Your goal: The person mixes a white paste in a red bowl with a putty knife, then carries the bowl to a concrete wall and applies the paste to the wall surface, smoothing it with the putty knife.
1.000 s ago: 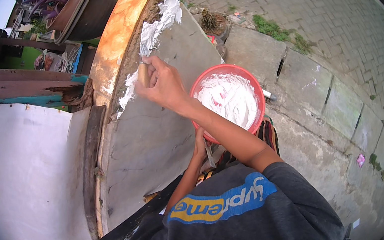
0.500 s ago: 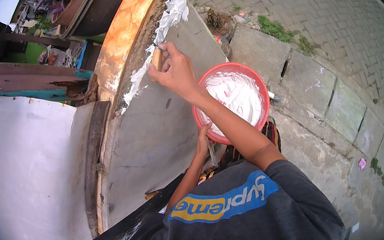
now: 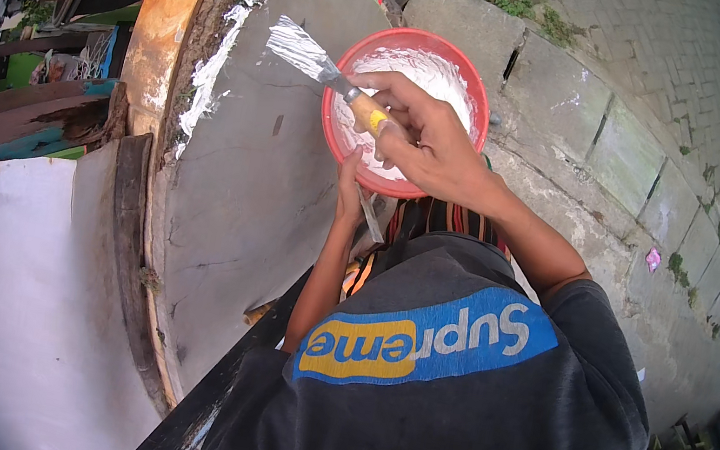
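Head view: right hand [image 3: 433, 147], frame centre-top, clenched on a paintbrush [image 3: 328, 69] with yellow-banded wooden handle; white-loaded bristles pointed upper left, hovering beside the grey slab [image 3: 254, 180]. Left hand [image 3: 350, 195] reached up under the red bowl [image 3: 481, 117] of white paste, propping it from below; whether that grip closed on the bowl or only pressed against it, cannot tell. White paste already smeared along the slab's rim [image 3: 243, 9], upper centre-left. Judgement: doing it well meant a loaded brush, bowl level and close, strokes following the rim. Signs: a blue band with a yellow oval and white lettering ran across the dark shirt [image 3: 444, 408], lower centre. Small pink scrap [image 3: 653, 259] on paving, right.
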A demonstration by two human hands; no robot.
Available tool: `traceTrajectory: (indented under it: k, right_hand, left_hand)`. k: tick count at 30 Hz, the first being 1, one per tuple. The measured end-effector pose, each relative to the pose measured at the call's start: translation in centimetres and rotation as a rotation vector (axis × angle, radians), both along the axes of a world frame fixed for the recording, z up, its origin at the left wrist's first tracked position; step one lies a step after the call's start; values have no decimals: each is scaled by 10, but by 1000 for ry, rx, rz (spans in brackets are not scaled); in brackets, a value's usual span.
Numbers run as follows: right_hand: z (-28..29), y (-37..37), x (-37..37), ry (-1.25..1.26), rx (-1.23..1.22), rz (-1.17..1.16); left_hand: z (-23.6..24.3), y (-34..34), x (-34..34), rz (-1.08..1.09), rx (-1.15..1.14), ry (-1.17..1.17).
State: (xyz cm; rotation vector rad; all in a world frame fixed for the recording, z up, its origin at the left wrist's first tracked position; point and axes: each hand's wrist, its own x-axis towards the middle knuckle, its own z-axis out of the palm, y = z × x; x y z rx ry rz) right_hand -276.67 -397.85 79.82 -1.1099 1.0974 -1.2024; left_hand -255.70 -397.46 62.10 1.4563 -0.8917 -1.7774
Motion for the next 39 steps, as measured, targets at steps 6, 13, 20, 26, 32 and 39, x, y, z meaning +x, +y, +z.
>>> traceTrajectory:
  k: [6, 13, 20, 26, 32, 39]
  right_hand:
    - [-89, 44, -114, 720, -8, -78]
    - [-111, 42, -123, 1204, -117, 89]
    - [-162, 50, -110, 887, -66, 116]
    - [-170, 56, -108, 689, -44, 263]
    - [-184, 50, -101, 379, 93, 287]
    - [-188, 39, -102, -172, 580, 291]
  left_hand:
    - [41, -7, -11, -9, -115, -24]
    - [37, -12, -13, -25, -177, -119]
    - [47, -12, -38, 65, -164, -84]
    - [48, -7, -56, 169, -140, -131]
    - [22, -2, -56, 244, -153, -150]
    - [20, 2, -64, 339, 17, -174]
